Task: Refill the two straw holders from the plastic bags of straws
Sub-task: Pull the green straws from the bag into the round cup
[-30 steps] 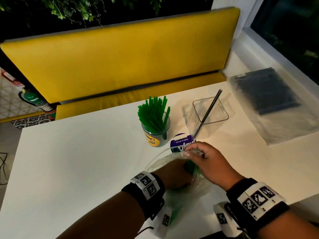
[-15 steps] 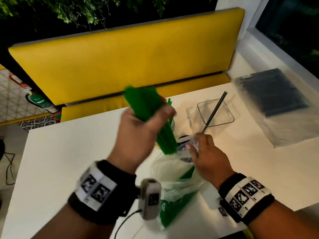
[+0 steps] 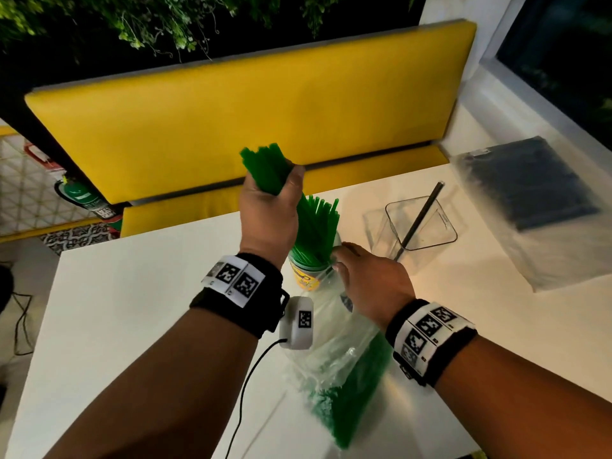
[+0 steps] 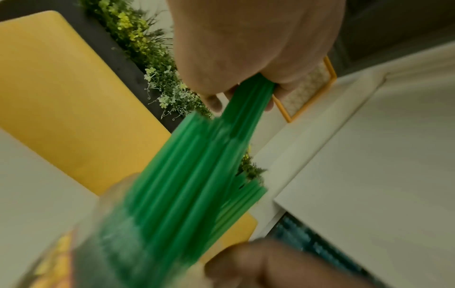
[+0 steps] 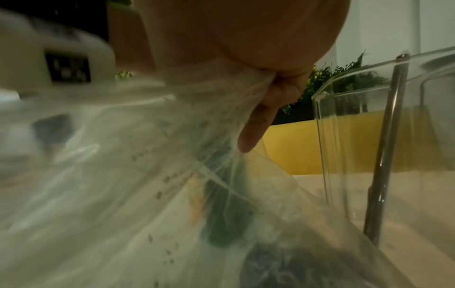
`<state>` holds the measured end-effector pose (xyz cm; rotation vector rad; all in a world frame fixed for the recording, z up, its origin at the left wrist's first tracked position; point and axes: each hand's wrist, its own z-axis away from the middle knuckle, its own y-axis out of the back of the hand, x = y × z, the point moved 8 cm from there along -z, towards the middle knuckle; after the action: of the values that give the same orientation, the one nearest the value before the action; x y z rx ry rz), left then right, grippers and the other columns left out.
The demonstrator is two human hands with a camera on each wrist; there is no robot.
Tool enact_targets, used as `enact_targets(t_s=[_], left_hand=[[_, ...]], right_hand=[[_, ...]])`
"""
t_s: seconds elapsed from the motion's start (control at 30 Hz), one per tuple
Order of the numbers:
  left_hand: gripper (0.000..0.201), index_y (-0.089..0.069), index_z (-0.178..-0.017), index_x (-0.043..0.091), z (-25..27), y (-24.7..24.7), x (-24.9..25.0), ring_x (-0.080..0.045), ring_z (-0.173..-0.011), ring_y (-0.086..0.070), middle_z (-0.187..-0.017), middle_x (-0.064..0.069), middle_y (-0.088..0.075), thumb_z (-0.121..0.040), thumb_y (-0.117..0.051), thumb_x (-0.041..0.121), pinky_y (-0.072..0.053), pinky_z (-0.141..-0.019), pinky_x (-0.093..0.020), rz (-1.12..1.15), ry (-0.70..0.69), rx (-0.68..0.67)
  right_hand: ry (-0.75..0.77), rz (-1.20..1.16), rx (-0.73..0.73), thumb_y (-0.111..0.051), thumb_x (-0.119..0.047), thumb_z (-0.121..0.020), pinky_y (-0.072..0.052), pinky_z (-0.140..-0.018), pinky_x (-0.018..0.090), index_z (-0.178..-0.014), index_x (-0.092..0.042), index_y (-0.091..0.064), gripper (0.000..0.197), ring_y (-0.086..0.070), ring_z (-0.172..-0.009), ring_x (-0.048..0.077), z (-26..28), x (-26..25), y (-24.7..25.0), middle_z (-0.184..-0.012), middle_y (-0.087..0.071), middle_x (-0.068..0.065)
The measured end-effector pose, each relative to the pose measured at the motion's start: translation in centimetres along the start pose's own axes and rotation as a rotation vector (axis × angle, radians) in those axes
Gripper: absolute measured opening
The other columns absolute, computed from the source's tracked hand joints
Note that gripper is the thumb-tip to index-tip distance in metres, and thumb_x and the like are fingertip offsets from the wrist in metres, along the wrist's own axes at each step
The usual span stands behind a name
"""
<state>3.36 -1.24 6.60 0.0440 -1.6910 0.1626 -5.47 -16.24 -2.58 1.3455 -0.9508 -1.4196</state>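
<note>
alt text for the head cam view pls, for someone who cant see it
The left hand grips a bundle of green straws over a round holder of green straws on a white table. The right hand holds the clear straw bag.

— What is sitting behind the table [image 3: 139,326]?
— A yellow bench [image 3: 251,117] is running along its far edge, with green foliage [image 3: 159,24] hanging above the backrest.
— And off the left edge?
— A green extinguisher [image 3: 81,195] is standing on the patterned floor tiles [image 3: 23,190], and a dark cable [image 3: 20,323] is trailing nearer.
— On the right?
— A dark window [image 3: 563,58] is showing beyond a white ledge [image 3: 490,104].
</note>
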Motion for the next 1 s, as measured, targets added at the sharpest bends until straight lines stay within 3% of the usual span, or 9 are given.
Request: enact_targets(t_s=[0.13, 0.23, 0.4, 0.5, 0.6, 0.7, 0.8, 0.9, 1.0], left_hand=[[0.032, -0.062, -0.094, 0.015, 0.8, -0.8, -4.8, -0.015, -0.083, -0.069, -0.095, -0.004, -0.070, -0.079, -0.079, 0.038, -0.061, -0.073, -0.039, -0.371, 0.118, -0.223], [0.066, -0.054, -0.121, 0.029, 0.8, -0.1, -6.3, -0.016, -0.105, -0.066, -0.120, -0.004, -0.063, -0.065, -0.087, 0.043, -0.060, -0.087, -0.041, -0.411, 0.220, -0.329], [0.113, -0.015, -0.153, 0.038, 0.4, -0.1, -1.4, -0.012, -0.141, -0.033, -0.156, 0.004, -0.028, -0.066, -0.086, 0.047, -0.044, -0.105, -0.038, -0.431, 0.100, -0.448], [0.099, -0.018, -0.154, 0.032, 1.0, -2.2, 2.6, -0.013, -0.146, -0.024, -0.160, 0.001, -0.023, -0.077, -0.077, 0.052, -0.030, -0.111, -0.031, -0.602, -0.247, -0.449], [0.078, -0.025, -0.154, 0.024, 3.3, -6.1, 0.0, -0.024, -0.151, -0.017, -0.164, -0.004, -0.021, -0.091, -0.048, 0.064, -0.019, -0.120, -0.046, -1.202, -0.571, -0.631], [0.065, -0.036, -0.150, 0.024, 3.5, -6.1, -3.6, -0.028, -0.148, -0.026, -0.161, -0.005, -0.030, -0.095, -0.043, 0.059, -0.024, -0.117, -0.052, -1.399, -0.554, -0.784], [0.060, -0.047, -0.142, 0.027, 3.2, -6.1, -1.6, -0.031, -0.138, -0.040, -0.152, -0.007, -0.042, -0.090, -0.049, 0.057, -0.032, -0.111, -0.054, -1.235, -0.664, -0.606], [0.049, -0.058, -0.131, 0.031, 4.0, -7.2, -3.0, -0.031, -0.138, -0.040, -0.149, -0.003, -0.046, -0.090, -0.051, 0.056, -0.033, -0.110, -0.057, -1.390, -0.651, -0.681], [0.026, -0.070, -0.109, 0.021, 2.7, -6.5, -3.3, -0.033, -0.115, -0.058, -0.124, -0.003, -0.065, -0.089, -0.060, 0.034, -0.049, -0.091, -0.050, -1.328, -0.644, -0.622]], right_hand=[[-0.005, 0.012, 0.010, -0.038, -0.038, -0.100, -0.041, -0.060, 0.030, -0.120, -0.031, -0.049, 0.024, -0.067, -0.077, 0.031, -0.2, -0.1, 0.2, -0.118, -0.060, -0.006], [-0.008, 0.010, -0.002, -0.037, -0.039, -0.101, -0.043, -0.061, 0.032, -0.118, -0.030, -0.048, 0.022, -0.067, -0.078, 0.031, -0.4, -0.1, 0.1, -0.116, -0.060, -0.005], [-0.017, -0.013, -0.007, -0.038, -0.038, -0.101, -0.047, -0.064, 0.033, -0.117, -0.029, -0.050, 0.022, -0.068, -0.080, 0.031, -0.3, -0.1, 0.3, -0.117, -0.061, -0.004], [-0.027, -0.032, -0.028, -0.037, -0.039, -0.101, -0.046, -0.066, 0.032, -0.118, -0.030, -0.050, 0.023, -0.068, -0.084, 0.031, -0.5, -0.2, 0.1, -0.120, -0.060, -0.003], [-0.044, -0.038, -0.031, -0.037, -0.039, -0.101, -0.052, -0.070, 0.037, -0.119, -0.030, -0.052, 0.025, -0.068, -0.086, 0.031, -0.6, -0.2, 0.3, -0.119, -0.061, -0.002], [-0.045, -0.044, -0.026, -0.038, -0.039, -0.101, -0.051, -0.070, 0.037, -0.123, -0.029, -0.053, 0.029, -0.067, -0.088, 0.032, -0.4, -0.3, 0.3, -0.120, -0.062, -0.002], [-0.036, -0.057, -0.027, -0.037, -0.038, -0.101, -0.045, -0.065, 0.035, -0.126, -0.030, -0.050, 0.030, -0.067, -0.087, 0.032, -0.4, -0.3, 0.3, -0.121, -0.060, -0.003], [-0.067, -0.040, -0.013, -0.039, -0.037, -0.101, -0.038, -0.063, 0.032, -0.117, -0.024, -0.056, 0.027, -0.066, -0.086, 0.033, -0.3, 0.1, 0.2, -0.116, -0.063, 0.000], [-0.050, -0.100, 0.018, -0.041, -0.037, -0.100, -0.040, -0.061, 0.031, -0.117, -0.029, -0.056, 0.024, -0.067, -0.083, 0.032, -0.1, 0.0, 0.4, -0.118, -0.063, -0.004]])
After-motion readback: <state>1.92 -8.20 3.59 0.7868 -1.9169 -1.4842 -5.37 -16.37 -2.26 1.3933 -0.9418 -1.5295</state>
